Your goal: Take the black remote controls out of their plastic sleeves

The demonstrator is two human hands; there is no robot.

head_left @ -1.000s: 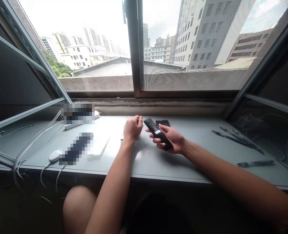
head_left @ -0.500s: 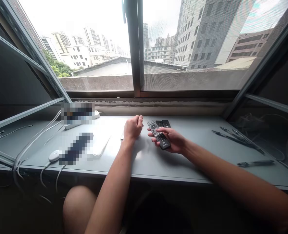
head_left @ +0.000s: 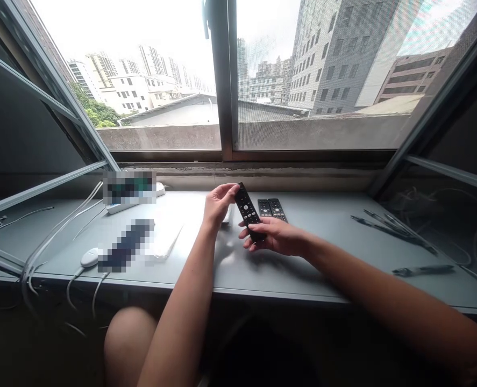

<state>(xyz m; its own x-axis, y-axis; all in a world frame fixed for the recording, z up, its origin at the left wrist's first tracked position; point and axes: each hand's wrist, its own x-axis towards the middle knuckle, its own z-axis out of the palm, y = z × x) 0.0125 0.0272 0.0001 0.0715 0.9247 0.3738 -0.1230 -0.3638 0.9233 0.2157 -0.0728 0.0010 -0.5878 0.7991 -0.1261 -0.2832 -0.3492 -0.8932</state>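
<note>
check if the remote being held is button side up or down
Button side up: keys show on the remote. The right hand grips its lower end; the left hand touches its top.

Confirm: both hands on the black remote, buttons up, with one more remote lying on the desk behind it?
Not quite. Two spare remotes, not one, lie side by side on the desk behind it, as the head view shows. The rest holds: left hand and right hand are both on the black remote, buttons up.
</note>
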